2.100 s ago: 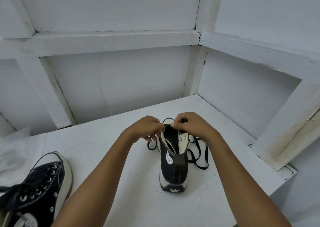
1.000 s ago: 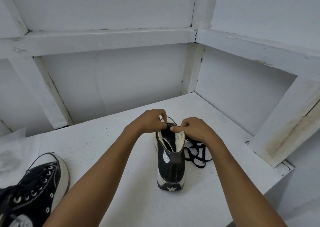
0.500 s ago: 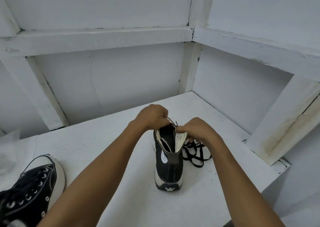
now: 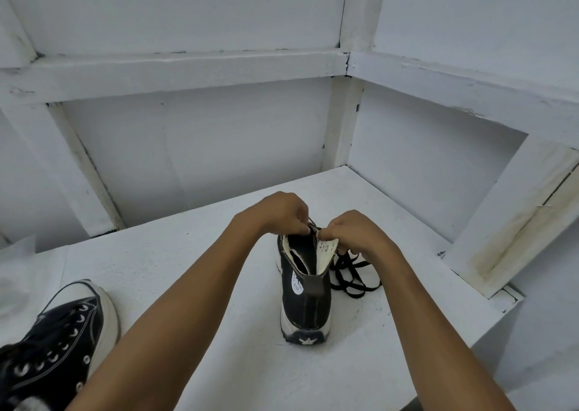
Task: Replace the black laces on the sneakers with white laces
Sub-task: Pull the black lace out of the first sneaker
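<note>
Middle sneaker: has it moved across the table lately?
No. The middle sneaker sits where it was relative to the table's far corner; only the view shifted.

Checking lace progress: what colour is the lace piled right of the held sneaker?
Black. The lace lies loose beside the sneaker; head view, the only one.

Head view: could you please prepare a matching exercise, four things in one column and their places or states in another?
1 open sneaker
2 laced sneaker
3 loose black lace
4 right hand

A lower left edge of view
B lies right of the open sneaker
C heel toward the camera
D pinches the eyelet flap

Pairs: 1-C, 2-A, 3-B, 4-D
</note>
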Motion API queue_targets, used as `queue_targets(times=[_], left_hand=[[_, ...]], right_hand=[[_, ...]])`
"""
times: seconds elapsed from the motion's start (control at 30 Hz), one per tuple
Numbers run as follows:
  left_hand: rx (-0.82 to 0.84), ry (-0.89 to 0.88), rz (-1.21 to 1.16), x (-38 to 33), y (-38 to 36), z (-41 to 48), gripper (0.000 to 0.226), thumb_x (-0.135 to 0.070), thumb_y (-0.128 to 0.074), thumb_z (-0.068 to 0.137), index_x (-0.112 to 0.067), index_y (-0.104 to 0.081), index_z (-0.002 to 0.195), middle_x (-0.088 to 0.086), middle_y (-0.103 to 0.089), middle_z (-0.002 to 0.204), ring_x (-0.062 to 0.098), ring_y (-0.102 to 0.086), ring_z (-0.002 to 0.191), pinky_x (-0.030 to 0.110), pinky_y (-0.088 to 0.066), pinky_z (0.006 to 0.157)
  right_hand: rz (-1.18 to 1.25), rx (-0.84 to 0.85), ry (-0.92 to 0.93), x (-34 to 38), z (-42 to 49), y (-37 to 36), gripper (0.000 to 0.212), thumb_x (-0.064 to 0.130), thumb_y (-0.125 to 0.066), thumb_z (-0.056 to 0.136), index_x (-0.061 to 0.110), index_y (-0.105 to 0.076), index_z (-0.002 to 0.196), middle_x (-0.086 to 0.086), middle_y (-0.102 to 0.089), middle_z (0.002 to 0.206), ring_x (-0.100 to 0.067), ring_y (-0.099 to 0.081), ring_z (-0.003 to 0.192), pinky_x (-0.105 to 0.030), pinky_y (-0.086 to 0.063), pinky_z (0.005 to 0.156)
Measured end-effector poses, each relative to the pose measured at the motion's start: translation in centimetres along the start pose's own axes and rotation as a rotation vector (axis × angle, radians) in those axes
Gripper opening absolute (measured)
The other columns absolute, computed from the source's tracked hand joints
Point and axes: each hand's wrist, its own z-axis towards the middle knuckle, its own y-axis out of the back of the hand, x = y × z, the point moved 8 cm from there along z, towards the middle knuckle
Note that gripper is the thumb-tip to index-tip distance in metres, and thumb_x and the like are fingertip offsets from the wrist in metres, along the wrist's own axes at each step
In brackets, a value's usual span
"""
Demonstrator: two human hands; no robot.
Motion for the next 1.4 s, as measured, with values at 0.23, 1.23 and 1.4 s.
queue_targets(times=[0.23,1.23,1.4], left_hand=[[-0.101,0.012,0.022,0.1,-0.1,0.6,0.01,-0.029,-0.067,0.082,-0.022,-0.064,0.077,-0.001,-0.066,0.084,0.018,-0.058,0.08,0.026,-0.04,0.061],[-0.227,0.1,-0.135,1.8,1.1,-0.3,0.011,-0.027,-0.065,0.083,-0.015,-0.066,0.082,-0.003,-0.064,0.082,0.017,-0.059,0.08,0.032,-0.049,0.07],[-0.668,0.478,-0.267,8.5,5.0,-4.2,0.015,-0.015,-0.057,0.081,-0.01,-0.046,0.072,0.0,-0.048,0.065,0.018,-0.043,0.06,0.03,-0.032,0.054]], right_hand=[[0.031,0.005,0.015,-0.3,-0.1,0.0,0.029,0.018,-0.064,0.085,0.012,-0.056,0.058,0.012,-0.051,0.037,-0.009,-0.049,0.045,-0.017,-0.029,0.042],[0.099,-0.001,0.021,-0.5,0.1,-0.4,0.02,0.018,-0.062,0.084,0.013,-0.059,0.064,0.011,-0.054,0.041,-0.014,-0.043,0.053,-0.023,-0.031,0.048],[0.108,0.006,0.02,-0.3,0.3,-0.6,0.025,0.017,-0.06,0.085,0.014,-0.052,0.061,0.012,-0.049,0.037,-0.014,-0.04,0.052,-0.023,-0.028,0.047]])
